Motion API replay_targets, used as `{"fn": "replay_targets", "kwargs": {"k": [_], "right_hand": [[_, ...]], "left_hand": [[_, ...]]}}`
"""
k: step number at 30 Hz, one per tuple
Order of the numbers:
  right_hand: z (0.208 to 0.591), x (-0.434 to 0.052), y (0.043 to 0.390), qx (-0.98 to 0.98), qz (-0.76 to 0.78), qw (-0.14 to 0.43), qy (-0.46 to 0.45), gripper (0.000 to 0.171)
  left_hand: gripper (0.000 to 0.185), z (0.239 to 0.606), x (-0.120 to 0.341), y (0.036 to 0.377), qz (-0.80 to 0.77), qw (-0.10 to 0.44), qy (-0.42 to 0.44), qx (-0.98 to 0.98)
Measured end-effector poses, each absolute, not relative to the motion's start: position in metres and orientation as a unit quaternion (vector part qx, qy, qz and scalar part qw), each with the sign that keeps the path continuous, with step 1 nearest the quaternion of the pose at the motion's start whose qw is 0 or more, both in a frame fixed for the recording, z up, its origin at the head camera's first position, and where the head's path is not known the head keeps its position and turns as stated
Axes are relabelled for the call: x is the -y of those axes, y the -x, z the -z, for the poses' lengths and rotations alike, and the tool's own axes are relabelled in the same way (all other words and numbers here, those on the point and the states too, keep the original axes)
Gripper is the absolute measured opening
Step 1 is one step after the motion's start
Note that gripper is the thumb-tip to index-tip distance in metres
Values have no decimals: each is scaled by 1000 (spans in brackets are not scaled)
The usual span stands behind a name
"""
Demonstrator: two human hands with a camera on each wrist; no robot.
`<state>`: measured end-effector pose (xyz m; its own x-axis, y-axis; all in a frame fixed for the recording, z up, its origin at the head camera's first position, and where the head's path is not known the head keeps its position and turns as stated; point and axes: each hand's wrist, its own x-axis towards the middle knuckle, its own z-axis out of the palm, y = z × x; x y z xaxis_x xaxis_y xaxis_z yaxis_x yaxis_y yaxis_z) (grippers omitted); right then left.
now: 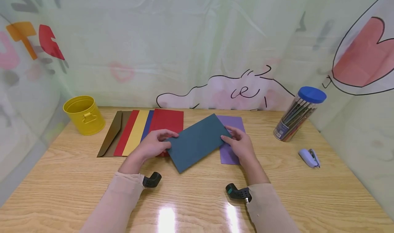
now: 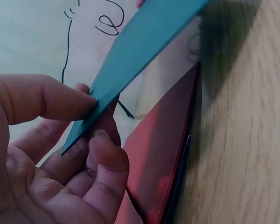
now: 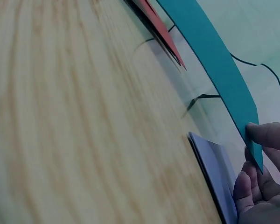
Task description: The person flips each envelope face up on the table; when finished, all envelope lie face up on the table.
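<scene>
Both hands hold a teal envelope (image 1: 197, 141) just above the middle of the wooden surface (image 1: 77, 188), tilted so that one corner points to the far edge. The left hand (image 1: 153, 145) pinches its left corner, thumb on top and fingers curled beneath, as the left wrist view shows plainly. The right hand (image 1: 241, 145) pinches the right corner between thumb and fingertips, and the right wrist view shows the envelope lifted off the wood. Under the right hand lies a purple envelope (image 1: 229, 154) flat on the surface. Behind the left hand a fan of envelopes is spread toward the far left: a red envelope (image 1: 167, 121) on top, then blue, yellow, red and brown ones. A yellow metal bucket (image 1: 83, 114) stands at the far left corner. Near the right edge stands a clear tube of coloured pencils (image 1: 297, 115) with a blue lid, and a small pale blue stapler (image 1: 309, 157) lies just in front of it.
</scene>
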<state>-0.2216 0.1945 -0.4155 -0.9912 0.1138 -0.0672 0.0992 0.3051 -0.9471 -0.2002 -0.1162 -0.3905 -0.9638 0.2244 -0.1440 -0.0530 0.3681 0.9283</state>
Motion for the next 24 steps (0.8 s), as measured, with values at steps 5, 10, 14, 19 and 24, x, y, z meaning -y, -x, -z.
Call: {"fn": "replay_targets", "kwargs": {"k": [5,10,14,19,24], "right_hand": [[414,-195,221,799,-598,-5,70,48],[413,-196,221,794,-603,-12,74,48],[414,-196,222,792,-605,-14,78,48],[414,-196,222,794,-602,-15,78,48],[414,-196,222,794,-602,-17,79,48]], "left_hand": [[41,390,120,199,-546,139,-85,-822],[67,390,125,198,-523,169,-164,-819],[80,390,127,198,-521,184,-197,-810],[83,389,126,196,-524,184,-200,-807],[82,390,125,196,-522,184,-201,-808]]}}
